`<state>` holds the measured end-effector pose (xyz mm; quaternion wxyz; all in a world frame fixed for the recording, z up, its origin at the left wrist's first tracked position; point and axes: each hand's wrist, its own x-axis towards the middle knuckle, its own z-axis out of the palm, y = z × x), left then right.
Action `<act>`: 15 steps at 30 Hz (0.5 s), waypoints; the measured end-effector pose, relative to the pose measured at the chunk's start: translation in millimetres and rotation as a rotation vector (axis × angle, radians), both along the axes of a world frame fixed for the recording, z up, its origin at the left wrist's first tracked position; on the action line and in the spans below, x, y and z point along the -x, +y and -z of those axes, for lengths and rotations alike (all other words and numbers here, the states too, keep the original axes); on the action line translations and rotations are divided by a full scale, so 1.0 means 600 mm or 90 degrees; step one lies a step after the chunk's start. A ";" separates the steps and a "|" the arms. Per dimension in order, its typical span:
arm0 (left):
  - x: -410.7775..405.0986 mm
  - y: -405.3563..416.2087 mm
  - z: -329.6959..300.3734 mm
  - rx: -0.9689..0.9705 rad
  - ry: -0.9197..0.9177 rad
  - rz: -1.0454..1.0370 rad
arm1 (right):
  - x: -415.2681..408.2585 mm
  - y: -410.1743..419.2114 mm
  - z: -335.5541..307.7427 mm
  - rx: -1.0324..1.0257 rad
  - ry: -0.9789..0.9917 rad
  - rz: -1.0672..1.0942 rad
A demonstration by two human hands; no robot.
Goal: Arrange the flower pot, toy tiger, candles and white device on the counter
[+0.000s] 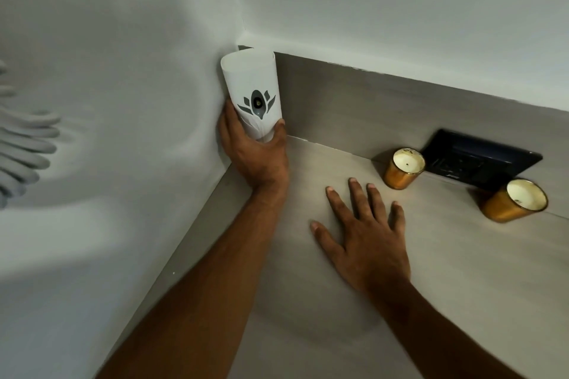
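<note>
The left hand (pixel 252 157) grips the white device (pixel 252 95) low on its body, thumb on its right flank and the other fingers wrapped behind its left side against the wall (pixel 123 101); the device stands in the corner where that wall meets the grey backsplash (pixel 369 101), its long axis roughly upright and leaning a little toward the wall at the top, its printed emblem facing out; whether its base sits on the bench (pixel 431 286) or hangs just above it I cannot tell, since the hand hides the foot.

The right hand (pixel 366 243) lies flat and empty on the bench, fingers spread and pointing toward the backsplash, to the right of the device and nearer the camera; it holds nothing.

Two candles in amber glass stand further right of the device along the backsplash; the nearer candle (pixel 403 168) is just beyond the right fingertips, the far candle (pixel 515 200) well apart from the device, and a black socket plate (pixel 480 160) sits on the backsplash between them.

The move, as I judge it, turns on the device's axis against the corner: the left hand alone holds it, so settling it plumb and letting go falls to that hand; the right hand is the closer one for the candles. The flower pot and toy tiger are not in view.
</note>
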<state>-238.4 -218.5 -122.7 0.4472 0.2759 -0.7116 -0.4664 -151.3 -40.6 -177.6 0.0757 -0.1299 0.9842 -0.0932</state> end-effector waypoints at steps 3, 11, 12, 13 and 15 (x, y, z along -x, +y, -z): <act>0.002 -0.001 0.002 -0.005 -0.007 0.004 | -0.001 0.000 -0.001 0.000 -0.004 0.001; -0.005 -0.005 0.001 0.029 -0.030 -0.001 | 0.007 0.000 0.000 -0.008 -0.008 0.001; -0.014 -0.004 -0.007 0.038 -0.042 0.003 | 0.011 -0.003 0.002 -0.011 -0.024 0.004; -0.020 -0.004 -0.009 0.057 -0.028 0.012 | 0.012 -0.005 0.000 -0.024 -0.034 0.003; -0.051 0.011 -0.043 0.121 -0.027 0.001 | 0.010 -0.005 -0.012 0.017 -0.077 -0.005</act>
